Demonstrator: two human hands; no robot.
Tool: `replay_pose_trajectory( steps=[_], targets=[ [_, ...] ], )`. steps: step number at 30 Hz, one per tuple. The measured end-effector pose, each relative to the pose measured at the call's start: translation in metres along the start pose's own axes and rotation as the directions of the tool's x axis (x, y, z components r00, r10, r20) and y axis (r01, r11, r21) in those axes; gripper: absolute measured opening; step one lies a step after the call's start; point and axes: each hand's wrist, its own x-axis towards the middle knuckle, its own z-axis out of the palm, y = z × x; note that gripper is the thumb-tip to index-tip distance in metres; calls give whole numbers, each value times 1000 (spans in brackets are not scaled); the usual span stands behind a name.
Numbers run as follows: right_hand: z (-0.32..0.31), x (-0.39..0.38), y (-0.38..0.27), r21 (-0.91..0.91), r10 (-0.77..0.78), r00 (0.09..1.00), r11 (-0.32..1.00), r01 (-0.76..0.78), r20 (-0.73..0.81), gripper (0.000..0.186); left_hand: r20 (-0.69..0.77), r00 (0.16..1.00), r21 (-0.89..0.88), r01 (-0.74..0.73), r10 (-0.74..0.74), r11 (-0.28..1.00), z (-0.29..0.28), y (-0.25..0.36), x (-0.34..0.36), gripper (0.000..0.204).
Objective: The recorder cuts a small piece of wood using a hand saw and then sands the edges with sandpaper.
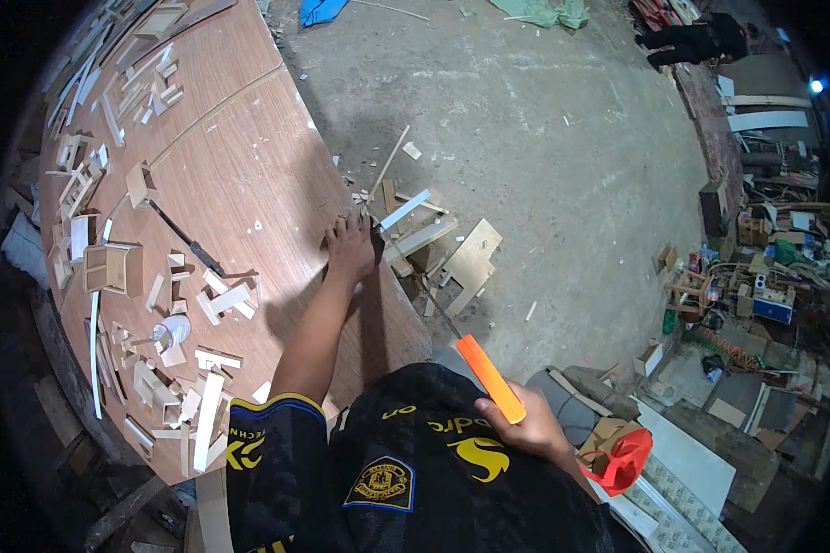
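My left hand (349, 247) is curled at the edge of the wooden table (249, 138), its fingers on a small piece I cannot make out. A pale strip (406, 209) juts out beside those fingers; whether they hold it I cannot tell. My right hand (526, 415) grips the orange handle (489, 373) of a long, thin-bladed tool (447, 318), whose blade runs up toward my left hand. Around the table lie several small wood pieces (226, 300), open boxes (111, 267) and a dark bar-like tool (184, 235).
Below the table edge, boards and offcuts (470, 258) lie on the concrete floor (563, 184). A red bag (622, 461) sits by boards at my right. A person in dark clothes (701, 41) is at the far right, near piles of materials and tools (770, 295).
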Motion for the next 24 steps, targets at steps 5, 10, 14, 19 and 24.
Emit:
replay_pose_trajectory(
  steps=[5,10,14,19,24],
  targets=[
    [-1,1,-4,-8,-27,1000,1000,27,14,34,-106,992,-20,64,-66,998,7,3,3,37],
    [1,0,-2,8,-16,1000,1000,16,21,34,-137,888,25,447,-440,894,3,24,16,15],
    [1,0,-2,3,-2,1000,1000,2,31,34,-289,842,-115,442,-456,890,14,17,30,15],
    [-1,-2,1,-7,30,998,1000,-30,52,34,-331,868,-74,367,-370,927,2,13,32,16],
    [-5,-2,-10,4,0,1000,1000,0,23,35,-347,873,31,376,-342,926,-8,13,32,20]
  ],
)
